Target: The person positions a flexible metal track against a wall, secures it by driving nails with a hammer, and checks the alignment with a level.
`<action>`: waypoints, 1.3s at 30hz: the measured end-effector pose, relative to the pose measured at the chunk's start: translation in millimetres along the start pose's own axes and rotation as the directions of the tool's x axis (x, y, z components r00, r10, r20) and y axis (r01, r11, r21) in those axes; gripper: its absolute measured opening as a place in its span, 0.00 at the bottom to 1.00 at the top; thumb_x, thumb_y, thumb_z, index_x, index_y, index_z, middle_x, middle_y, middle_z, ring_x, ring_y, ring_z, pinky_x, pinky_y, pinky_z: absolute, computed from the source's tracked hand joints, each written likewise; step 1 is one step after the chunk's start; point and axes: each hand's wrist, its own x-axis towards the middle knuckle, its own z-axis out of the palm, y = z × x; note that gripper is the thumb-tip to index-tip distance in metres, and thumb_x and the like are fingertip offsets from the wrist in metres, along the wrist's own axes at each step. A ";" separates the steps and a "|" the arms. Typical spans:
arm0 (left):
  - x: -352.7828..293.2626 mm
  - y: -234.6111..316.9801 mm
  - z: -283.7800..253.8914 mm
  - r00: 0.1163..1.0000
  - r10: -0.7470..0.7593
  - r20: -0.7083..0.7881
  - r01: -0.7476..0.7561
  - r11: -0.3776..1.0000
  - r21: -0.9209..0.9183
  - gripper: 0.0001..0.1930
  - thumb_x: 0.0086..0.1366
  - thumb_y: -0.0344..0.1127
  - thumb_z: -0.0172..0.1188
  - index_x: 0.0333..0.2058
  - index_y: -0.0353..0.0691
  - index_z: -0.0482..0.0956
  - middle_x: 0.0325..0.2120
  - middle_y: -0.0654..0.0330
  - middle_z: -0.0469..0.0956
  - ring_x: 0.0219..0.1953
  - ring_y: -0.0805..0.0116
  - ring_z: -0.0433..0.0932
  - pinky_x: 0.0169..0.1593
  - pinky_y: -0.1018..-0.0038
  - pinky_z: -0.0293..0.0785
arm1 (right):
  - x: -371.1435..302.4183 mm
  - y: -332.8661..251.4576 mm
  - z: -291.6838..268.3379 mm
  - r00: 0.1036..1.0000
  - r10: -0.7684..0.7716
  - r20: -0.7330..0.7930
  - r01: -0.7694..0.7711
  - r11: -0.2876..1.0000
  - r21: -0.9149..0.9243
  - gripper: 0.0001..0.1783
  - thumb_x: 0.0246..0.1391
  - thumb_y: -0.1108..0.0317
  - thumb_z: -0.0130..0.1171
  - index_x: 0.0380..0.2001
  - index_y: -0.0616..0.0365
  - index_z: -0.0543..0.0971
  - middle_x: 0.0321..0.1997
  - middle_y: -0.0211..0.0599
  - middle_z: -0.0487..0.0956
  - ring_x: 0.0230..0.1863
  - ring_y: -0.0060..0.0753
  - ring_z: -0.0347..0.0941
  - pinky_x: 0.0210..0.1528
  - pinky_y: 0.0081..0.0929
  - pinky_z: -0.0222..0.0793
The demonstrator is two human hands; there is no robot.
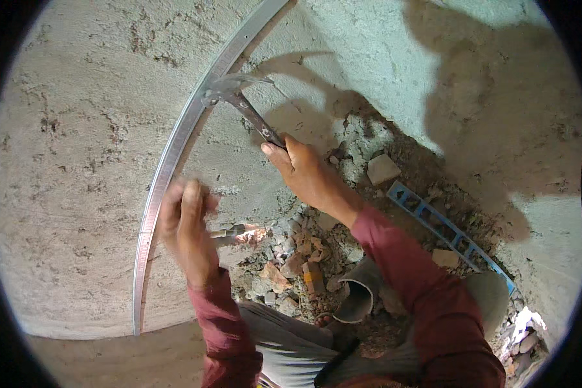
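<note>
A hammer point(255, 118) with a dark handle is in my right hand point(310, 178), which is closed round the handle. The hammer's metal head overlaps a long metal strip point(191, 119) along the rough plastered wall; whether they touch I cannot tell. My left hand point(191, 220) is beside the lower part of the strip, its edge overlapping it. The fingers there are curled and blurred by motion, and anything between them is hidden. Just right of that wrist, a short metal rod-like piece point(229, 233) shows, partly covered.
Broken rubble and stones point(297, 255) lie against the wall's foot. Among them are a grey pipe point(355, 301), an orange-brown block point(313, 279) and a blue slotted bar point(449, 236). A pale stone block point(383, 169) rests above the bar. My legs occupy the lower middle.
</note>
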 end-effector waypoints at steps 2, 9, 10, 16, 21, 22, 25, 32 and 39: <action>36.0 6.3 28.1 0.995 -0.086 0.040 0.091 0.987 -0.135 0.10 0.70 0.35 0.57 0.44 0.35 0.78 0.30 0.61 0.75 0.30 0.75 0.72 0.32 0.79 0.66 | 1.5 5.2 12.5 1.000 0.000 0.022 -0.001 0.997 0.081 0.21 0.68 0.54 0.51 0.38 0.66 0.73 0.22 0.56 0.74 0.23 0.52 0.71 0.30 0.44 0.67; 97.2 17.7 73.7 0.969 0.158 0.191 -0.167 0.985 0.030 0.10 0.69 0.34 0.60 0.44 0.35 0.80 0.25 0.65 0.77 0.25 0.81 0.71 0.29 0.83 0.64 | 8.6 15.4 6.6 0.978 0.155 0.142 -0.190 0.940 0.282 0.23 0.69 0.51 0.48 0.38 0.65 0.73 0.22 0.36 0.68 0.27 0.28 0.63 0.33 0.34 0.66; 97.5 13.3 68.7 0.971 0.191 0.140 -0.201 0.978 0.062 0.09 0.68 0.35 0.62 0.41 0.36 0.80 0.23 0.66 0.75 0.25 0.82 0.70 0.28 0.83 0.64 | 7.6 17.4 8.6 0.979 0.143 0.144 -0.179 0.943 0.282 0.23 0.69 0.51 0.48 0.38 0.65 0.73 0.22 0.36 0.68 0.27 0.28 0.63 0.33 0.34 0.66; 102.8 -20.1 37.8 0.983 0.177 0.037 -0.178 0.984 0.012 0.08 0.67 0.36 0.63 0.37 0.38 0.78 0.24 0.67 0.75 0.22 0.81 0.70 0.25 0.81 0.64 | 8.2 11.0 4.6 0.983 0.133 0.124 -0.163 0.949 0.272 0.24 0.68 0.50 0.48 0.41 0.65 0.74 0.23 0.43 0.71 0.28 0.28 0.66 0.34 0.37 0.67; 103.1 -17.3 40.7 0.980 0.193 0.043 -0.196 0.978 0.076 0.09 0.68 0.36 0.63 0.39 0.36 0.79 0.24 0.66 0.77 0.24 0.81 0.72 0.27 0.82 0.66 | 9.0 3.4 -29.9 0.982 0.066 -0.177 -0.060 0.997 0.040 0.24 0.68 0.50 0.49 0.41 0.66 0.75 0.22 0.35 0.72 0.24 0.32 0.64 0.29 0.35 0.65; 102.4 -18.1 41.9 0.980 0.191 0.050 -0.194 0.979 0.056 0.10 0.68 0.37 0.63 0.38 0.36 0.80 0.23 0.66 0.77 0.24 0.82 0.72 0.28 0.83 0.66 | 12.7 -0.5 -42.2 0.982 0.064 -0.175 -0.059 0.998 0.035 0.24 0.68 0.50 0.49 0.41 0.66 0.75 0.22 0.35 0.72 0.24 0.32 0.64 0.29 0.35 0.65; 100.4 -16.7 45.8 0.976 0.215 0.041 -0.218 0.969 0.119 0.10 0.68 0.38 0.63 0.38 0.36 0.80 0.23 0.66 0.77 0.24 0.82 0.71 0.28 0.83 0.66 | 28.9 -17.0 -70.7 0.967 0.030 -0.254 -0.075 0.983 -0.168 0.26 0.67 0.48 0.48 0.39 0.66 0.73 0.23 0.58 0.76 0.29 0.67 0.74 0.30 0.48 0.66; 101.1 -35.1 51.1 0.941 0.336 0.039 -0.331 0.894 0.303 0.14 0.67 0.40 0.63 0.41 0.31 0.81 0.26 0.65 0.78 0.27 0.80 0.73 0.32 0.82 0.69 | 38.1 -20.3 -55.0 0.962 -0.005 -0.274 -0.087 0.942 -0.324 0.21 0.67 0.54 0.51 0.35 0.66 0.72 0.23 0.64 0.76 0.30 0.68 0.75 0.25 0.54 0.66; 100.3 -37.2 73.3 0.945 0.327 0.033 -0.322 0.902 0.286 0.15 0.69 0.41 0.61 0.39 0.32 0.83 0.27 0.64 0.79 0.28 0.80 0.73 0.34 0.81 0.70 | 39.2 -19.9 -46.1 0.951 -0.016 -0.308 -0.078 0.953 -0.292 0.22 0.67 0.53 0.51 0.34 0.66 0.73 0.23 0.64 0.76 0.31 0.69 0.75 0.26 0.55 0.68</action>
